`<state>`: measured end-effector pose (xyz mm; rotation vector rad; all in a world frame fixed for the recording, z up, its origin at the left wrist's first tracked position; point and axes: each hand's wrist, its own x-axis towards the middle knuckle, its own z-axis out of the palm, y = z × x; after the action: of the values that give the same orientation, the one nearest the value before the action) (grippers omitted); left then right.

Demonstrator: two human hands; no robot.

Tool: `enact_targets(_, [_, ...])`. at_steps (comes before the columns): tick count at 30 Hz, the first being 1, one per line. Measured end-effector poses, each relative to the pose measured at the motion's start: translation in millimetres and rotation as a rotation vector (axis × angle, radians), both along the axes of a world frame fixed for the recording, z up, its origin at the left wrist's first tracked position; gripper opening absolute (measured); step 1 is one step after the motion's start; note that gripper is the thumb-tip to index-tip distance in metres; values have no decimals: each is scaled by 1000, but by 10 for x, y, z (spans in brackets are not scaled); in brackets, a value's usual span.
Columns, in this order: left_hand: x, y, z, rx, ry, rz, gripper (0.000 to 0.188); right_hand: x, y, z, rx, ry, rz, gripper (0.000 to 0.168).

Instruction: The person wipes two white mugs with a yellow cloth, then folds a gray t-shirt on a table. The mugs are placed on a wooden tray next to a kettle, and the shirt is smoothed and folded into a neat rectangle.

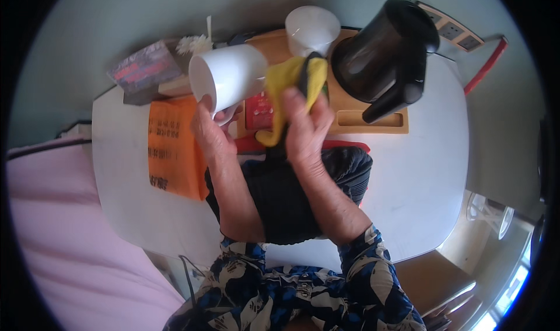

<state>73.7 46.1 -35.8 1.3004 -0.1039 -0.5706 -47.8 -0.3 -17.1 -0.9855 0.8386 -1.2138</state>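
Note:
My left hand [214, 129] grips a white mug [238, 75] by its handle and rim, with the mug tilted on its side and its mouth facing left. At the mug's base end, my right hand [306, 129] holds a bunched yellow and dark cloth [295, 77], somewhat blurred. Whether the cloth touches the mug I cannot tell. Below both hands a folded black garment [284, 199] lies on the white table [415, 169]. Behind them is a wooden tray [372, 127] with red packets [259, 112] in it.
On the tray stand a black electric kettle [376, 55] at the right and another white cup [313, 29] at the back. An orange bag [175, 147] with writing lies at the left, near a patterned box [144, 68] and a white flower [192, 44]. Wall sockets [450, 29] are behind the kettle.

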Motion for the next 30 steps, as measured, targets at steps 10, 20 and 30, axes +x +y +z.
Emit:
enact_targets(10, [246, -120, -445, 11, -972, -253, 30, 75, 106, -73, -739, 182, 228, 21])
enact_targets(20, [238, -525, -354, 124, -689, -55, 27, 73, 85, -79, -686, 177, 243, 21])
enact_targets(30, [93, -820, -27, 217, -197, -96, 26, 18, 36, -91, -607, 266, 365, 26])
